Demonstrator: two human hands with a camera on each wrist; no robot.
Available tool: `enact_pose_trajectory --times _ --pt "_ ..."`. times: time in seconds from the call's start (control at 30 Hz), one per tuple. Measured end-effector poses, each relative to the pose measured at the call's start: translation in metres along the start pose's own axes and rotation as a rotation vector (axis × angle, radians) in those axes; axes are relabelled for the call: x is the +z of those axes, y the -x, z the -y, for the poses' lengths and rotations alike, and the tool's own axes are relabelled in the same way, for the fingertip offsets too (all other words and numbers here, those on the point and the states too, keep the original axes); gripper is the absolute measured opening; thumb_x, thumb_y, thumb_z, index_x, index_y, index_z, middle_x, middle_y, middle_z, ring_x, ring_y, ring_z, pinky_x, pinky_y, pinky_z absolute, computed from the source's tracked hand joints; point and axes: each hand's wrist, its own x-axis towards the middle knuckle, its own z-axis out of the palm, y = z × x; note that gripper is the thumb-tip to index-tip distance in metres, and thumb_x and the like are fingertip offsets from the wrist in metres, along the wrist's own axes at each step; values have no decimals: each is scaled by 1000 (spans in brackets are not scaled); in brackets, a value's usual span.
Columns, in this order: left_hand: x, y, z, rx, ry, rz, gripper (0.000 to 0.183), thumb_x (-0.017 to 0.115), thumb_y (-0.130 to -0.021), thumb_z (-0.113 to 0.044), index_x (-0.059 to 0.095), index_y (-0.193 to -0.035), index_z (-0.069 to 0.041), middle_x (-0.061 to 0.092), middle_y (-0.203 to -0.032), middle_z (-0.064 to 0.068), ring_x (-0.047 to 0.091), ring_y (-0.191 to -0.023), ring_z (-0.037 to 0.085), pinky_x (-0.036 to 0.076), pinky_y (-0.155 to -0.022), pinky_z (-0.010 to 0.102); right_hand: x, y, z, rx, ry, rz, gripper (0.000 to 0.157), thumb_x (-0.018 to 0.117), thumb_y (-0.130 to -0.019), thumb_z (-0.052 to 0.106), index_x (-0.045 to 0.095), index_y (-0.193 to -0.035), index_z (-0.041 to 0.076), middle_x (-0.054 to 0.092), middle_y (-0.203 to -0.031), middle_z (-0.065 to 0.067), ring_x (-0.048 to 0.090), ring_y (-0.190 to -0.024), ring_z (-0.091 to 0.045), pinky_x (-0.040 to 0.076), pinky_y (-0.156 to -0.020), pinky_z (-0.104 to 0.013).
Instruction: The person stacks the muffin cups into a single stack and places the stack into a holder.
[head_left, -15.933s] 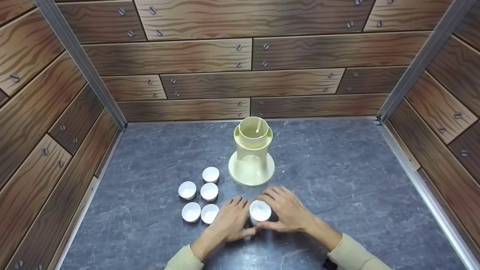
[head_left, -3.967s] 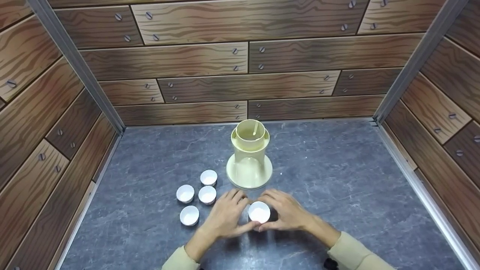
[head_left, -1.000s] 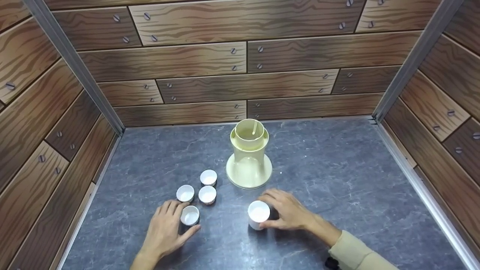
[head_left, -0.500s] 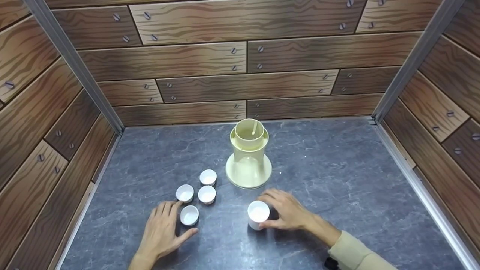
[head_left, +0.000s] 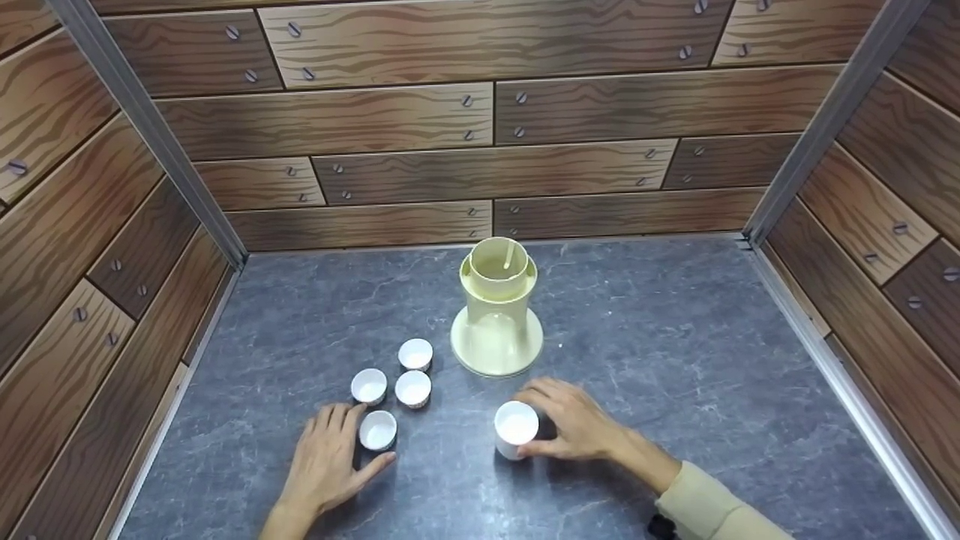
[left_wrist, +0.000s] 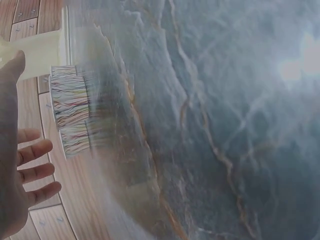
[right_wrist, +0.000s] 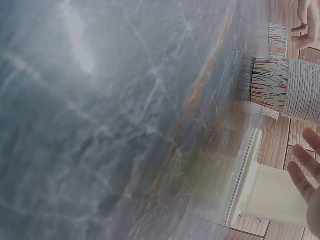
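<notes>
Small white paper cups with coloured squiggly lines stand upright in the head view: a front cup (head_left: 378, 430), a left cup (head_left: 369, 386), a middle cup (head_left: 413, 388) and a back cup (head_left: 415, 354). Around the front cup's left side, my left hand (head_left: 326, 457) has its thumb and fingers spread, with a gap showing. My right hand (head_left: 570, 424) holds a taller stack of nested paper cups (head_left: 516, 431) between thumb and fingers. The right wrist view shows the many rims of that stack (right_wrist: 305, 90). Patterned cup sides (left_wrist: 70, 110) appear beyond the left fingers (left_wrist: 37, 172).
A pale yellow upright tube on a round flared base (head_left: 496, 337) stands behind the stack. The grey marbled tabletop (head_left: 675, 337) is bounded by wood-patterned walls (head_left: 420, 172) and metal edging (head_left: 855, 405).
Five loose cups stood at left at first; the front-right one is gone. My left hand has moved from the stack to the front loose cup. The right hand has stayed at the stack.
</notes>
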Motion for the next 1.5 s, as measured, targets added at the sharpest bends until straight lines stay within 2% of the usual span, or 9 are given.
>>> enact_pose_trajectory --times 0.4,0.53,0.87,1.5 --pt "4 -2 -1 -3 -27 13 79 73 -84 -71 64 -131 -9 66 -119 13 60 -113 31 52 -88 49 -1 0 0 -19 7 -14 68 73 -85 70 69 -126 17 72 -119 0 68 -109 -17 60 -91 -41" --pt "6 -2 -1 11 -36 -1 77 75 -83 -70 65 -128 -8 66 -116 13 61 -110 31 53 -88 49 -1 0 0 -19 6 -10 67 73 -86 70 69 -126 18 72 -118 1 68 -108 -16 60 -91 -40" --pt "9 -3 -1 -5 -32 27 77 74 -84 -71 66 -128 -8 67 -116 14 61 -111 32 54 -93 51 -1 0 -1 -17 15 -6 67 73 -86 70 69 -127 17 71 -118 1 67 -107 -15 60 -90 -39" --pt "15 -5 -1 -21 -33 48 73 73 -85 -69 67 -124 -7 67 -112 14 61 -107 33 53 -89 52 1 1 -2 -32 11 -24 66 72 -86 70 69 -126 17 72 -118 2 68 -107 -15 60 -89 -37"
